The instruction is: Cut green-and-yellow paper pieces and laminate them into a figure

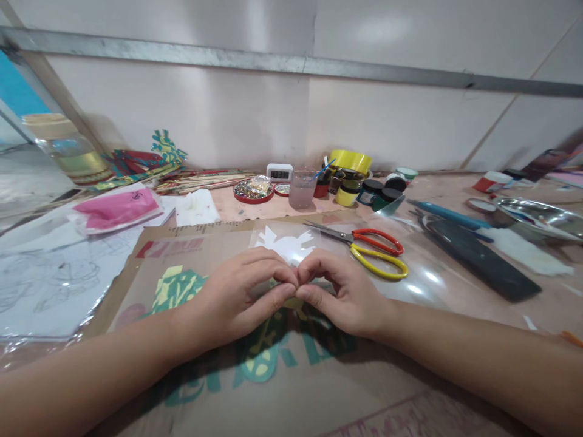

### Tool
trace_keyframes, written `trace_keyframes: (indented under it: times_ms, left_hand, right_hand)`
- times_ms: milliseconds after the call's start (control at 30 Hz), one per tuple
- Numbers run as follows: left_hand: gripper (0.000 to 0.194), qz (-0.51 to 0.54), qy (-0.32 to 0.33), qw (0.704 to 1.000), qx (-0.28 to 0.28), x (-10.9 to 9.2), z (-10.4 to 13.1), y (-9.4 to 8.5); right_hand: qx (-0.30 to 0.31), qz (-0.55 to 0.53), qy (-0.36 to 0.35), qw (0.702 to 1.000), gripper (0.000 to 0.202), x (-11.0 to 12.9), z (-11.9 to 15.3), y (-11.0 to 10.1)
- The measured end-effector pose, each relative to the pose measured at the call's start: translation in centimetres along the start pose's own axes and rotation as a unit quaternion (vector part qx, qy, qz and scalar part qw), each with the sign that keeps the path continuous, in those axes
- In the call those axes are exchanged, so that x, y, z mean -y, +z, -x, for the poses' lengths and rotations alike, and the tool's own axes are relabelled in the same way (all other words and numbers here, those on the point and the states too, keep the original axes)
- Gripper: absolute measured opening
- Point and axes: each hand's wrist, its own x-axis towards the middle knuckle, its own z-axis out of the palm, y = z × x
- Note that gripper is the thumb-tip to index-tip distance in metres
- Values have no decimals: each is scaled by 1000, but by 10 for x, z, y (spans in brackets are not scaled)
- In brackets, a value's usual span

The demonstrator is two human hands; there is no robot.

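My left hand (pixel 255 290) and my right hand (pixel 341 292) meet in the middle, thumbs and fingertips pinched together. What lies between the fingertips is too small to make out. Below and behind them shows a green and yellow painted cutout (pixel 260 362), partly hidden by the hands; I cannot tell whether they touch it. A second green and yellow piece (pixel 180 290) lies left of my left hand on the cardboard (pixel 150 358). Just beyond the fingers is a white paper cutout (pixel 289 243). Scissors with one red and one yellow handle (pixel 380 258) lie beyond my right hand.
Paint jars (pixel 348 192), yellow tape (pixel 350 160), a cup of cloudy water (pixel 302 189), a red dish of beads (pixel 254 190) and a small digital clock (pixel 279 173) line the back. A pink packet (pixel 117 208) rests on drawings at left. A dark case (pixel 483 261) lies right.
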Motion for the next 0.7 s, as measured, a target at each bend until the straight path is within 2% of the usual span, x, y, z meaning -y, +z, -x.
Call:
trace_keyframes:
  times_ms: [133, 267, 700]
  left_hand:
    - [14, 17, -30, 999, -14, -4, 0, 0]
    - [17, 22, -34, 999, -29, -8, 1, 0]
    - [8, 2, -40, 999, -35, -3, 1, 3]
  right_hand:
    - [-15, -28, 7, 999, 6, -2, 0, 1]
    - [-16, -52, -2, 999, 6, -3, 1, 1]
    - [-19, 2, -21, 1000, 7, -2, 1, 2]
